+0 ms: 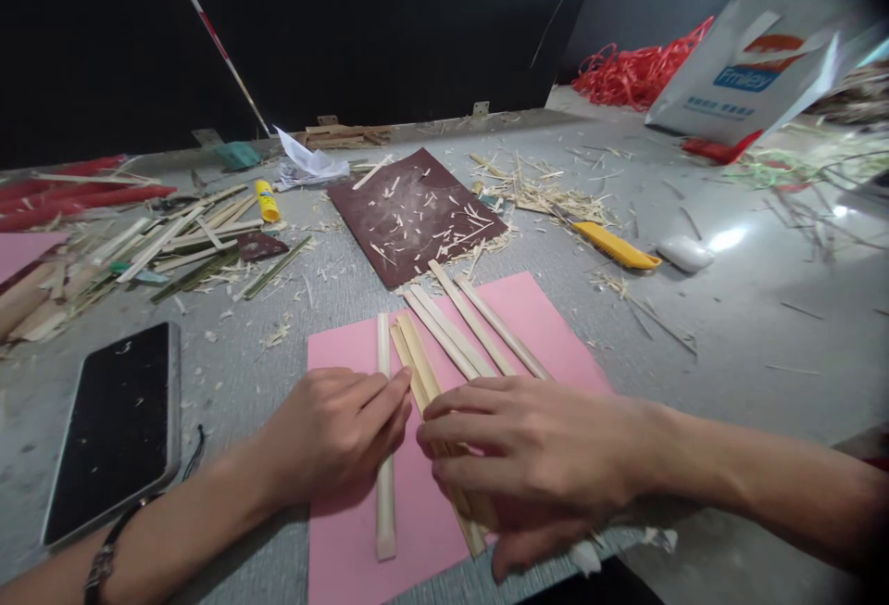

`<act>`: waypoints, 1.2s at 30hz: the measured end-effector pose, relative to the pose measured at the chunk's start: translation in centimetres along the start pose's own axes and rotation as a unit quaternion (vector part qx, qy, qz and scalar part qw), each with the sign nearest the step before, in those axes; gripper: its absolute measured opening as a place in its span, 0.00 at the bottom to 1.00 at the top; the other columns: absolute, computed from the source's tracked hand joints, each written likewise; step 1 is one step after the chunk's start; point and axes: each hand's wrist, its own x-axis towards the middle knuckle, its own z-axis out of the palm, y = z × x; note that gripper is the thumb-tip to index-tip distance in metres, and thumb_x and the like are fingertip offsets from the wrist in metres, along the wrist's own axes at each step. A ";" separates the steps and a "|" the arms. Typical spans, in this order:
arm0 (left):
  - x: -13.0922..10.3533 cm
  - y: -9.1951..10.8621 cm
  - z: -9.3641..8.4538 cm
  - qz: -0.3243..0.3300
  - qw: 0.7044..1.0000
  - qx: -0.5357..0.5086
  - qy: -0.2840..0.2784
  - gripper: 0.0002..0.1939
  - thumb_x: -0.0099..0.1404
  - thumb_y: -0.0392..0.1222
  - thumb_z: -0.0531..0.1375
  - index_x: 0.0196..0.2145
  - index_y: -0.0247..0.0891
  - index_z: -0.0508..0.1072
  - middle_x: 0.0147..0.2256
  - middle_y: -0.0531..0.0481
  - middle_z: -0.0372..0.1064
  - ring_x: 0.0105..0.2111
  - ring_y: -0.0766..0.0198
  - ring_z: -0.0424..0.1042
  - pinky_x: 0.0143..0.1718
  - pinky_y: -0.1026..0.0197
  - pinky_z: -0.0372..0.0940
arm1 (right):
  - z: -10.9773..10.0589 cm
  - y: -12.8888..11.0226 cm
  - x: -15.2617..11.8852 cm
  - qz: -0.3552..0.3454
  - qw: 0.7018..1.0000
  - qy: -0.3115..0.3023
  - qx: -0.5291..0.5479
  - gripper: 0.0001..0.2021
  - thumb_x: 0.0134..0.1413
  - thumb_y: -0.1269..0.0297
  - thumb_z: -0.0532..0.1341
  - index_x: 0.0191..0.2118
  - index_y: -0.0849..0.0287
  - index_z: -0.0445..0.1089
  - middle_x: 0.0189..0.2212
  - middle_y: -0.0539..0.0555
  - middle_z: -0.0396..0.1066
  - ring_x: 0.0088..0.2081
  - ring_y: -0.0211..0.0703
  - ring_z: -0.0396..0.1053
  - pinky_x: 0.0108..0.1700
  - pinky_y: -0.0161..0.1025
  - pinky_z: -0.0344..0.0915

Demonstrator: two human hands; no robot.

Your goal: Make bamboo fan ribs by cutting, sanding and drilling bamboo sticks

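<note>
Flat pale bamboo strips lie side by side on a sheet of pink paper (347,357). My left hand (344,429) rests across the leftmost bamboo strip (385,522), fingers curled together and fingertips against the yellowish bamboo strips (415,346) in the middle. What it pinches, if anything, is hidden. Over the lower part of those middle strips arches my right hand (534,443), fingers on their left side and thumb toward the lower right, closed around them. Several more bamboo strips (479,322) fan out beyond my right hand, their lower ends covered by it.
Ahead is a brown board (423,216) strewn with shavings. A yellow utility knife (615,244) lies to its right; a yellow glue stick (267,201) and a bamboo pile (187,239) to its left. A phone (115,429) lies near my left forearm. A white bag (743,68) stands far right.
</note>
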 end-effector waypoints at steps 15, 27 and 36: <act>0.0 0.0 0.1 -0.012 1.000 -0.006 0.001 0.11 0.72 0.33 0.57 0.51 0.28 0.70 0.27 0.50 0.73 0.22 0.60 0.72 0.23 0.55 0.66 | 0.7 -1.0 0.1 0.013 0.998 0.035 -0.050 0.14 0.70 0.57 0.58 0.48 0.62 0.72 0.50 0.64 0.73 0.56 0.53 0.68 0.54 0.48 0.70; -0.1 -0.1 0.3 -0.020 0.999 -0.027 -0.002 0.10 0.72 0.34 0.57 0.49 0.28 0.71 0.28 0.48 0.74 0.22 0.58 0.74 0.22 0.55 0.67 | 1.0 -2.1 1.0 0.217 0.968 0.098 -0.073 0.22 0.72 0.48 0.53 0.38 0.63 0.70 0.34 0.58 0.71 0.34 0.47 0.68 0.32 0.41 0.63; -0.4 -0.1 0.5 -0.014 1.000 0.003 -0.009 0.11 0.72 0.35 0.55 0.49 0.27 0.72 0.27 0.48 0.73 0.21 0.56 0.71 0.21 0.53 0.64 | 1.5 -3.4 4.8 0.419 0.898 -0.022 -0.136 0.18 0.65 0.53 0.56 0.35 0.64 0.72 0.23 0.59 0.73 0.20 0.45 0.66 0.24 0.41 0.41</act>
